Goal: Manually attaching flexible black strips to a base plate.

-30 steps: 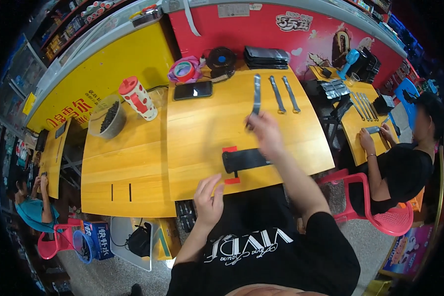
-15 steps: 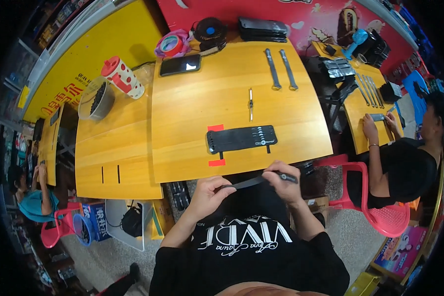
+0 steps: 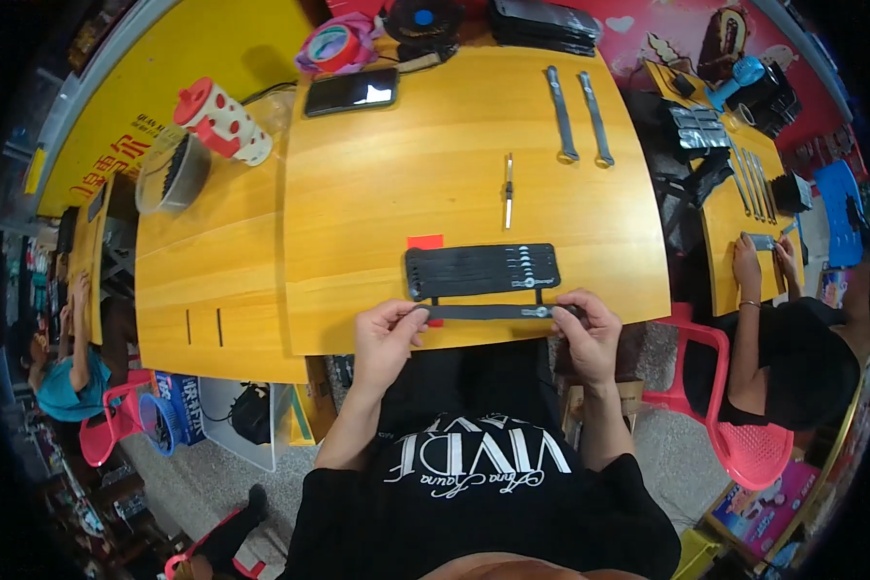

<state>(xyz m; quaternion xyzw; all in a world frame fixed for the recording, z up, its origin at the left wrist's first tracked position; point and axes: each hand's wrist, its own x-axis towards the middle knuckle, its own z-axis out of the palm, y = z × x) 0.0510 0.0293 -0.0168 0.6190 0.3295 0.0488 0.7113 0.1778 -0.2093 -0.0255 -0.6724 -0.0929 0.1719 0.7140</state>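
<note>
A dark grey flat strap (image 3: 483, 312) with a small pale print near its right end is stretched straight between my hands, over the table's near edge. My left hand (image 3: 389, 338) pinches its left end, thumb on top. At the other end my right hand (image 3: 590, 333) is closed on it the same way. Just beyond lies a row of similar dark straps (image 3: 474, 271), side by side, with pale prints at the right. Red tape (image 3: 425, 242) shows at the row's left, and narrow black strips stick out below it.
A slim pen-like tool (image 3: 508, 191) lies beyond the row, with two loose grey straps (image 3: 560, 116) to its right. Further off are a phone (image 3: 351, 92), tape rolls (image 3: 331, 48) and a black stack (image 3: 546, 27). A cup (image 3: 224, 121) and tub (image 3: 174, 174) stand left. Co-workers sit both sides.
My hands have moved forward from near my lap to the table's edge and spread apart. The strap between them went from bowed and tilted to straight and level, alongside the row.
</note>
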